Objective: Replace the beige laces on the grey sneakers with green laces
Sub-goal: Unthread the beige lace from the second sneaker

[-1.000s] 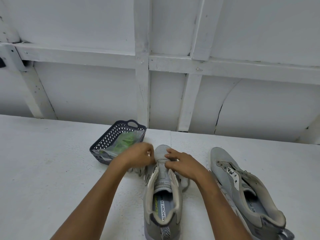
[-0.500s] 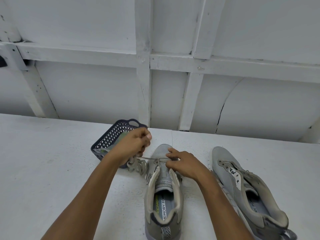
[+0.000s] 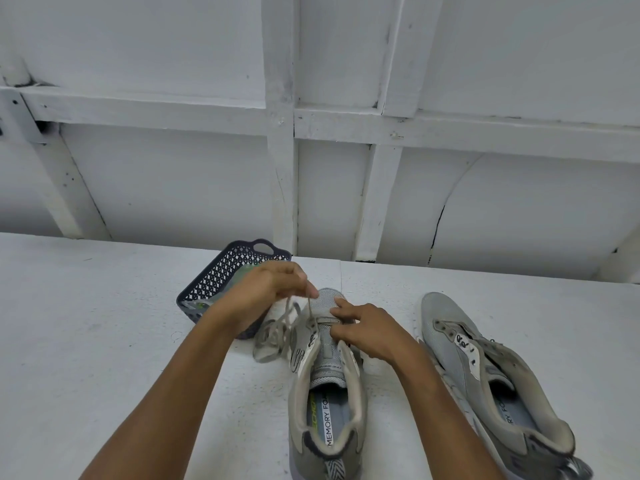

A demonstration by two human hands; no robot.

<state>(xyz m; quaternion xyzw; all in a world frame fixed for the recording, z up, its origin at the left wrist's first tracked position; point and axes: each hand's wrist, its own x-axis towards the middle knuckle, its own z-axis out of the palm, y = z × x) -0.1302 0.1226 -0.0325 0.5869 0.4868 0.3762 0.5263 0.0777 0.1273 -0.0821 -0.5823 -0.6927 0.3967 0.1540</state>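
A grey sneaker [image 3: 325, 386] stands in front of me, toe pointing away. A beige lace [image 3: 277, 336] runs from its lowest eyelets up to my left hand [image 3: 266, 289], which pinches it above the toe; the loose rest lies piled on the table left of the shoe. My right hand [image 3: 360, 329] rests on the right side of the shoe's front, fingers curled on the eyelet band. The second grey sneaker [image 3: 485, 368], without a lace, lies to the right. Green laces in a clear bag [image 3: 239, 277] show inside the basket, mostly hidden by my left hand.
A dark blue lattice basket [image 3: 221, 275] sits on the white table [image 3: 86, 341] behind my left hand, near the white panelled wall. Bare table surface stretches to the left and to the far right.
My left hand moved right and slightly toward me, now over the toe, with the lace running steeply up to it. My right hand stayed on the sneaker's front.
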